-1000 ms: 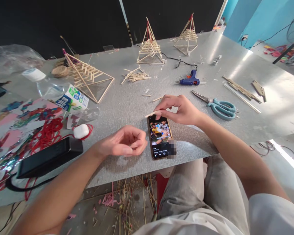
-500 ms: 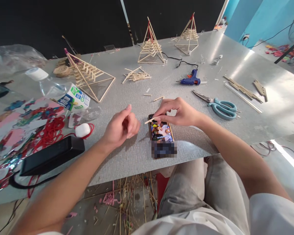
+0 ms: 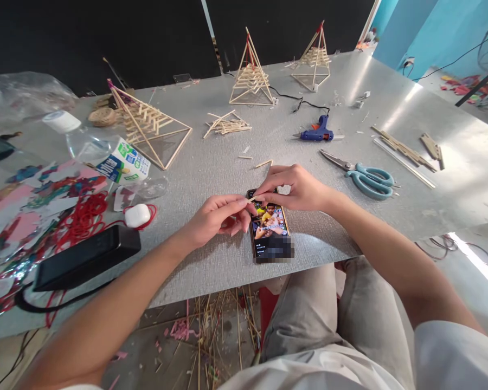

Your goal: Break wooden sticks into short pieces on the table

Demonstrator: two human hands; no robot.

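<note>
Between my fingertips is a short wooden stick, mostly covered by the fingers. My right hand pinches it from one side, and my left hand grips its other end between thumb and forefinger. Both hands meet above the upper part of a smartphone, which lies face up with a lit picture on its screen. Just beyond my right hand are a few loose stick pieces. Farther back lies a small pile of sticks.
Stick pyramids stand along the back. A blue glue gun and teal-handled scissors lie to the right, near bamboo strips. On the left are a plastic bottle, red cord and a black device.
My left hand has moved right and closed onto the stick's free end. My right hand stays nearly in place. The picture on the phone screen has changed.
</note>
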